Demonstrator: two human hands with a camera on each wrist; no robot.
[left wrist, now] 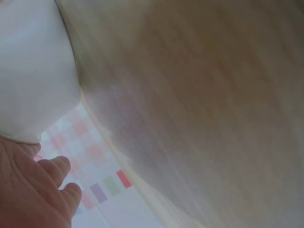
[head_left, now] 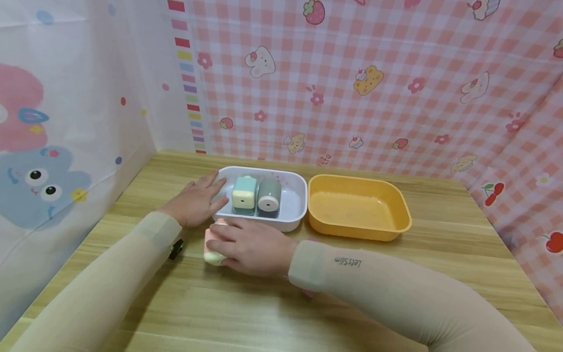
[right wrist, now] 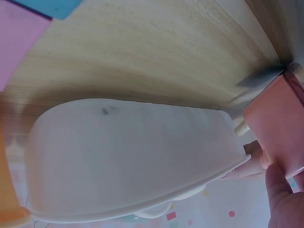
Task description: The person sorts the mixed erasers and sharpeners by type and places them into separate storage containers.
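Note:
My right hand (head_left: 256,247) grips a pink pencil sharpener (right wrist: 275,121) with a cream front, in front of the white tub's (head_left: 288,225) near left corner. The fingers lie over its top and side and hide much of it in the head view. My left hand (head_left: 193,199) rests with spread, fairly straight fingers at the tub's left rim. Inside the tub two more sharpeners stand side by side: a teal one (head_left: 245,188) with a cream front, and a grey-green one (head_left: 270,188) with a round white front.
A yellow tub (head_left: 358,232) stands right beside the white one. A small black object (head_left: 176,249) lies by my left forearm. Partly under my right forearm is a pink item (head_left: 309,294); a blue piece (right wrist: 57,7) shows in the right wrist view. Patterned cloth (head_left: 334,88) hangs behind the table.

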